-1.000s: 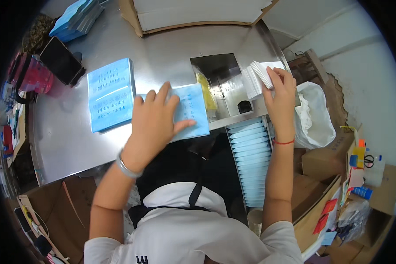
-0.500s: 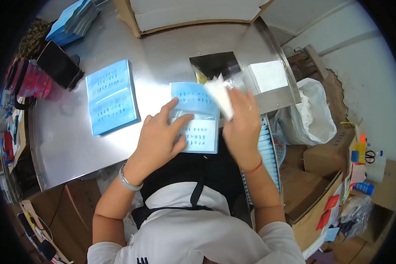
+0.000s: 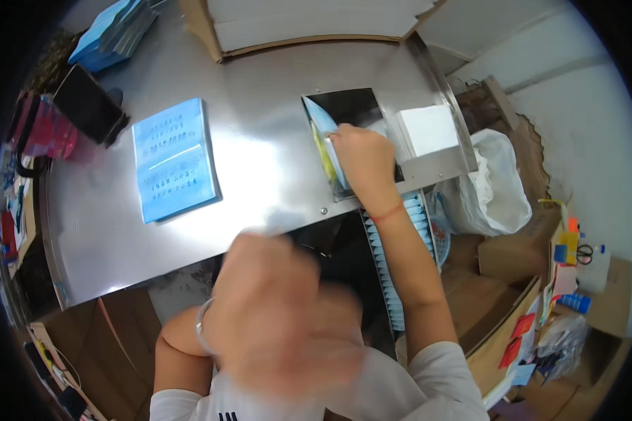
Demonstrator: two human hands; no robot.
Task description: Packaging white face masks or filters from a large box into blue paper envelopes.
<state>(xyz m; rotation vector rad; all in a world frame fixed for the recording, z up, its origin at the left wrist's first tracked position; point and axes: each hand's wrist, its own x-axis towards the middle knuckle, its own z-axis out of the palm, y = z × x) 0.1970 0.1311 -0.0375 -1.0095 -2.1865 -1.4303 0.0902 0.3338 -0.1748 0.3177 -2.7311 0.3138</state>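
steel worktop (image 3: 260,161), grey and shiny, fills the middle of the view. right hand (image 3: 361,158) reaches far over it to a rectangular dark slot (image 3: 347,112) cut into the metal, right of centre. fingers curled closed on a flat light-blue packet (image 3: 324,121) with a yellow strip beside it; packet stands on edge, tilted, at the left side of the slot, partly hidden by the hand. thin red band on that wrist.

left hand (image 3: 281,316) is near the body, low in the view, heavily blurred. cannot tell how far open it is or whether it holds anything. silver bracelet (image 3: 200,326) shows on its wrist.

stack of flat light-blue packets (image 3: 174,160) lies on the worktop to the left, well apart from both hands. white rectangular pad (image 3: 428,130) sits just right of the slot. row of pale-blue packets on edge (image 3: 390,266) runs below the near edge of the worktop, under the right forearm. white plastic bag (image 3: 495,186) hangs at the right. black flat device (image 3: 88,105) and pink container (image 3: 38,130) sit at the far left; another blue stack (image 3: 112,31) lies at the far left corner; brown cardboard box (image 3: 316,24) at the far edge.
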